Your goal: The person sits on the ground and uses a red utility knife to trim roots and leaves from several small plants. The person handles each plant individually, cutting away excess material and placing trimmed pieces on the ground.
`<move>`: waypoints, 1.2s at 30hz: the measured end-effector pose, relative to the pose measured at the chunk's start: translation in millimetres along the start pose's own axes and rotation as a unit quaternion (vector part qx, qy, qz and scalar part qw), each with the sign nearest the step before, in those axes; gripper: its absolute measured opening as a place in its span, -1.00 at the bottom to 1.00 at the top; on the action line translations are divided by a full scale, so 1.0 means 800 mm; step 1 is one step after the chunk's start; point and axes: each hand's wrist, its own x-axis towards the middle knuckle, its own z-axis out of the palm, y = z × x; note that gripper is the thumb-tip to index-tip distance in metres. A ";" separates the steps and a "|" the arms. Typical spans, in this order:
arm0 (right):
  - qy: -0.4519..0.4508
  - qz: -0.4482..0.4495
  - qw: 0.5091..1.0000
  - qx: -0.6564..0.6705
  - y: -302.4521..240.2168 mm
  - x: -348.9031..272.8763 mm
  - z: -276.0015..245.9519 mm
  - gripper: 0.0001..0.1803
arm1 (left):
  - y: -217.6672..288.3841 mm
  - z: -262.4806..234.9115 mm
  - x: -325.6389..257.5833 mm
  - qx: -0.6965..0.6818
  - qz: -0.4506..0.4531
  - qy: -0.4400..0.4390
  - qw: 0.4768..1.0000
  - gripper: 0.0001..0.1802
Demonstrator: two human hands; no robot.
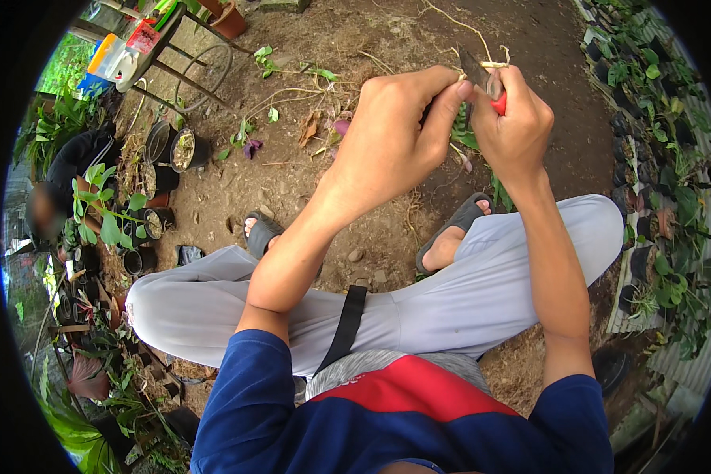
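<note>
My left hand (399, 126) pinches a small plant (464, 133) by its pale stem and roots, held up in front of me; green leaves hang down between my hands. My right hand (515, 118) is closed around a red-handled cutting tool (494, 91) whose dark blade points up against the stem. Thin pale roots (458, 24) stick out above the blade. Both hands touch at the plant, above my bent knees and sandalled feet on bare soil.
Black pots (170, 146) with soil and small plants stand at the left. Cut leaves (249, 146) lie on the ground ahead. A metal stand (182, 63) holds containers at upper left. Rows of potted plants (656, 158) line the right side.
</note>
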 end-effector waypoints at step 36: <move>-0.059 0.035 0.993 0.100 -0.011 0.009 -0.009 -0.76 | 0.009 -0.010 0.000 0.013 0.038 0.010 0.999 -0.83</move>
